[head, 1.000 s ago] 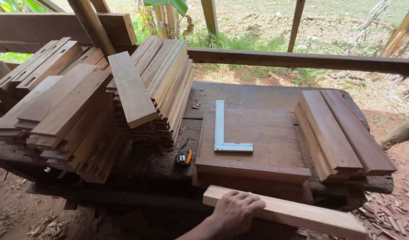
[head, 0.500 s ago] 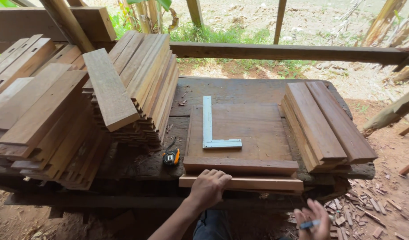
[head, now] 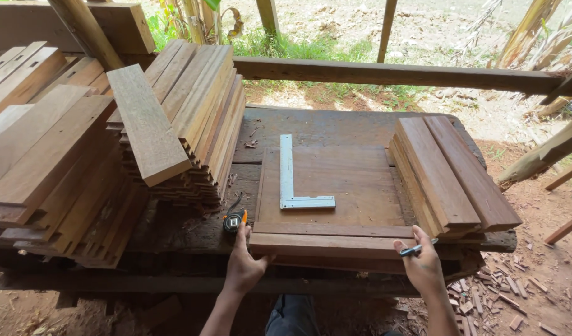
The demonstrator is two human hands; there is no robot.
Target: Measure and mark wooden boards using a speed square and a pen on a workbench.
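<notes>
My left hand (head: 244, 264) presses on the left end of a long wooden board (head: 326, 245) lying along the front edge of the dark workbench (head: 336, 127). At the board's right end is my right hand (head: 423, 266), which holds a blue pen (head: 418, 249) and touches the wood. A metal try square (head: 293, 186) lies on a flat wooden panel (head: 354, 186) behind the board. An orange and black tape measure (head: 235, 221) sits just left of my left hand.
Tall stacks of cut planks (head: 112, 137) fill the bench's left side. A smaller stack of planks (head: 451, 174) sits at the right. A wooden rail (head: 392, 73) runs behind. Wood chips (head: 503, 292) litter the dirt at lower right.
The board has been pushed flush against the panel at the bench's front. My left hand slid to its left end. My right hand rose with the pen to the board's right end.
</notes>
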